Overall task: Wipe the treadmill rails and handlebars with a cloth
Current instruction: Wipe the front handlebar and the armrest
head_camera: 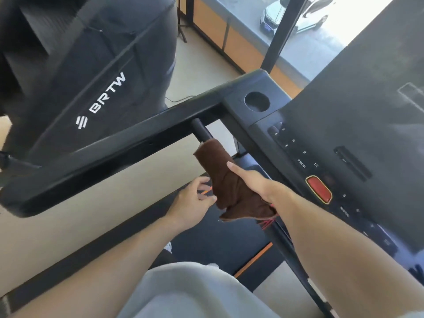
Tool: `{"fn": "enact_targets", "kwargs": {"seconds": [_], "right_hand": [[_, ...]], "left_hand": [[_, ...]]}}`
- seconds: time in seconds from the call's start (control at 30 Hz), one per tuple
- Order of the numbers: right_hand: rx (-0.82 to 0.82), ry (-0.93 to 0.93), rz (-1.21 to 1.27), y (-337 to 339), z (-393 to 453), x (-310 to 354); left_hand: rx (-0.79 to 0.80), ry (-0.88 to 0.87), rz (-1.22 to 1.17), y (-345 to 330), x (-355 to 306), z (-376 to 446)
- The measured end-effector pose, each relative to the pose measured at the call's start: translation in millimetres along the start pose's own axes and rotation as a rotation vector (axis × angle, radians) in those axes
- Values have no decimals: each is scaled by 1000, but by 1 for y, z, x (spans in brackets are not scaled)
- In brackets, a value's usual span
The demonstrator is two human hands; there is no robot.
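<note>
Sunlit floor and a parked car beyond the window frame a treadmill [344, 125], its long side rail [110, 154] running out toward nine o'clock from the console. At centre, the brown cloth [227, 182] is wrapped round the short handlebar [202, 130]; the right hand [254, 182] grips it with forefinger laid straight, while the left hand [195, 200], just at eight o'clock, touches its edge with loosely curled fingers. I'd judge the handlebar wipe is under way, and next calls for sliding the cloth up toward the bare end at eleven o'clock.

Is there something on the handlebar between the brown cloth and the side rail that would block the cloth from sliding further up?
Nothing visible does. The brown cloth is wrapped around the handlebar under the right hand, and the bare stretch of bar up to the side rail carries nothing. The left hand sits beside the cloth's lower end, not ahead of it.
</note>
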State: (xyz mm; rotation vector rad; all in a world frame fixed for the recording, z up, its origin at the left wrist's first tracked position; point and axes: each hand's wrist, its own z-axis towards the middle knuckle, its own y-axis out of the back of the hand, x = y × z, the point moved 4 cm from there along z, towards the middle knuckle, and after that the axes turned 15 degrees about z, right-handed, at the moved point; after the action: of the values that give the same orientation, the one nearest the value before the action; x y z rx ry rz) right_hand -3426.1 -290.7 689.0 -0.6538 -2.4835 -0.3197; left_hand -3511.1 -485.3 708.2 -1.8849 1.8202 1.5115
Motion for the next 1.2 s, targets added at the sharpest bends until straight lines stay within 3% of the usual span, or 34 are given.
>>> {"fn": "enact_targets", "kwargs": {"seconds": [0.2,0.43,0.67,0.8,0.93,1.2], "right_hand": [[8,187,-196,9,-14,-29],[-225,469,-723,8,-33,-49],[-318,557,-1419,-38,-41,-49],[-345,642,-1611,-61,-19,-31],[-330,784,-1605,-78,12,10],[-277,875,-1262,-97,49,77]], "left_hand": [[-5,18,-55,-60,-16,-23],[-50,102,-77,-91,-10,-31],[-115,143,-157,-79,1,-25],[-150,164,-167,-54,10,-15],[-180,206,-179,-25,23,-2],[-163,225,-110,34,57,30]]}}
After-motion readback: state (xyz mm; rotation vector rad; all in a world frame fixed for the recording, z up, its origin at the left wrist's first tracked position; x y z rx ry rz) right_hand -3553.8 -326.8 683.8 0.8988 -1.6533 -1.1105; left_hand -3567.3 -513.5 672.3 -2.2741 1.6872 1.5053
